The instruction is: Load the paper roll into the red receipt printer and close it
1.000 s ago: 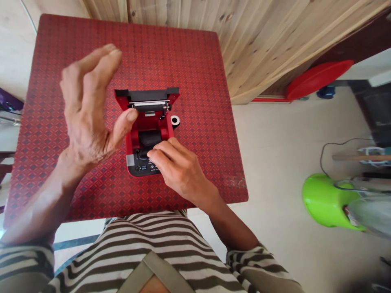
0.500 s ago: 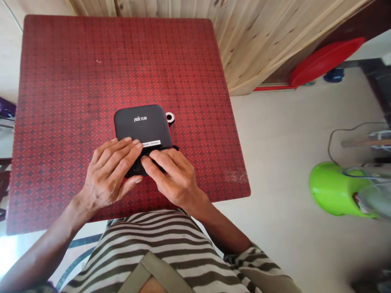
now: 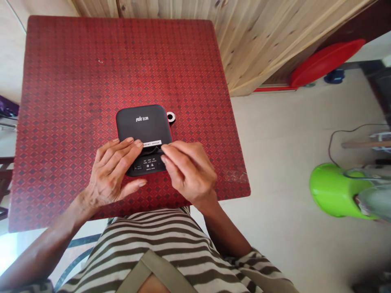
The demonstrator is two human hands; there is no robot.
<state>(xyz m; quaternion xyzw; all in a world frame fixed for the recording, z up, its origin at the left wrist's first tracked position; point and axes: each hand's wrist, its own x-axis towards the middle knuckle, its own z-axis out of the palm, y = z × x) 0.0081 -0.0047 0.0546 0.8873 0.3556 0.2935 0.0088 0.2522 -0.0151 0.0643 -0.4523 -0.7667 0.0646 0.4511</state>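
Note:
A flat black device point(image 3: 140, 128) with rounded corners, a red edge and white lettering lies on the table. A white printed label point(image 3: 152, 143) runs along its upper section. Below that are a dark gap and a front panel point(image 3: 149, 162) with small white symbols. My left hand point(image 3: 114, 171) rests on the device's left side, fingers stretched out and thumb apart. At the right end of the gap, my right hand point(image 3: 191, 169) has its thumb and fingers pinched together. A thin dark strip shows in the gap beside the fingertips; what they hold is hidden.
The table point(image 3: 76, 81) has a red patterned cover. Just right of the device lies a small white ring-shaped thing point(image 3: 171, 117) with a dark centre. A green plastic stool or bucket point(image 3: 326, 189) stands on the floor at right, and a red basin point(image 3: 326, 61) leans farther back.
My right hand has moved right and slightly up, uncovering the gap and the panel symbols. My left hand has stayed on the device.

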